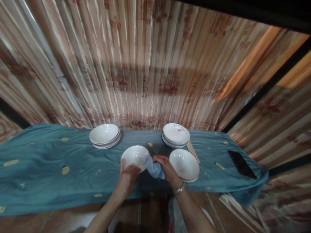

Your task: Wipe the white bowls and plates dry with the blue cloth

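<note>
In the middle of the table, a white bowl point(134, 156) is gripped by its near left rim in my left hand point(129, 179), the thumb lying over the edge. My right hand point(166, 166), with a silver bangle at the wrist, clutches a crumpled light blue cloth point(154, 169) against the bowl's right rim. Just right of that hand sits a red-rimmed white bowl point(184, 164), with another pale rim showing under it. The undersides of both my hands are hidden.
A stack of white bowls point(104, 134) stands at the back left. Flower-patterned plates point(176, 133) are piled at the back right, beside wooden chopsticks point(193, 152). A black phone point(241, 164) lies near the right end of the teal tablecloth point(48, 174). Behind hangs a pleated curtain point(136, 64).
</note>
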`<state>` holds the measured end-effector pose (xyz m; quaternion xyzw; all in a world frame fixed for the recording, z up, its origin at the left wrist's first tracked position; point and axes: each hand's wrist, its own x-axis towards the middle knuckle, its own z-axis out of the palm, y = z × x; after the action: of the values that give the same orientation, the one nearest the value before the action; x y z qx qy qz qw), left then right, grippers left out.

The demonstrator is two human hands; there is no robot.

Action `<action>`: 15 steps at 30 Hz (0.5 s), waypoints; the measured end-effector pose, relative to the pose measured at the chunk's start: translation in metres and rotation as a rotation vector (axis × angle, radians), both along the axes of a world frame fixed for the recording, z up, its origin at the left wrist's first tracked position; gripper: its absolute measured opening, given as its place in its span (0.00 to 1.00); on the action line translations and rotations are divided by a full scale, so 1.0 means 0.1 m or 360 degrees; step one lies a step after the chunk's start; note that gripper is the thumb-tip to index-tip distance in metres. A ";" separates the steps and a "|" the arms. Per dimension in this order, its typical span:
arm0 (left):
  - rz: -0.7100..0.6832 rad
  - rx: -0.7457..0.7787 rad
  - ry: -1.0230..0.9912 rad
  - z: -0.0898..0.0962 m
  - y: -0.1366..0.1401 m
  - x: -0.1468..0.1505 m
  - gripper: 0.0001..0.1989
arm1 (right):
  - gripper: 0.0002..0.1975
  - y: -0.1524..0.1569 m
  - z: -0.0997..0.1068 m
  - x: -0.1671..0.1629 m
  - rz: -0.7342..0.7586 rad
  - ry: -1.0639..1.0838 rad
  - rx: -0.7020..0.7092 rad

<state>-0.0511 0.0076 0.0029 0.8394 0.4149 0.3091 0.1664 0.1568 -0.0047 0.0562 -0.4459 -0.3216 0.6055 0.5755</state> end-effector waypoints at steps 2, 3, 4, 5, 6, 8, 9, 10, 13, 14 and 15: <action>0.0028 -0.0060 -0.0090 0.06 0.00 0.02 0.15 | 0.13 0.02 0.00 0.00 -0.0008 0.0045 -0.0021; 0.0043 -0.0103 -0.0145 0.11 0.00 0.02 0.14 | 0.13 0.03 0.01 0.00 -0.0022 0.0076 -0.0030; 0.0064 -0.0152 -0.0203 0.15 0.00 0.03 0.14 | 0.13 0.04 0.01 0.01 -0.0043 0.0114 -0.0035; 0.0100 -0.0201 -0.0273 0.19 0.00 0.03 0.13 | 0.13 0.05 0.01 0.01 -0.0067 0.0156 -0.0036; 0.0143 -0.0257 -0.0352 0.23 0.01 0.03 0.12 | 0.12 0.06 0.01 0.01 -0.0097 0.0202 -0.0034; 0.0240 -0.0388 -0.0555 0.31 0.03 0.02 0.11 | 0.12 0.09 0.01 0.02 -0.0168 0.0282 -0.0032; 0.0285 -0.0478 -0.0676 0.35 0.03 0.02 0.12 | 0.12 0.10 0.00 0.03 -0.0196 0.0310 -0.0031; 0.0321 -0.0584 -0.0808 0.39 0.03 0.01 0.13 | 0.13 0.11 0.00 0.04 -0.0218 0.0334 -0.0030; 0.0377 -0.0981 -0.1250 0.52 0.02 0.01 0.16 | 0.13 0.15 -0.02 0.06 -0.0233 0.0402 -0.0025; 0.0383 -0.1103 -0.1410 0.57 0.00 0.02 0.17 | 0.14 0.16 -0.03 0.07 -0.0226 0.0419 -0.0018; 0.0390 -0.1212 -0.1571 0.61 -0.01 0.03 0.17 | 0.14 0.17 -0.04 0.08 -0.0221 0.0432 -0.0014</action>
<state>-0.0485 0.0067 0.0638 0.4265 0.4634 0.5072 0.5883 0.1647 0.0120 0.0526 -0.3835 -0.2065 0.6204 0.6522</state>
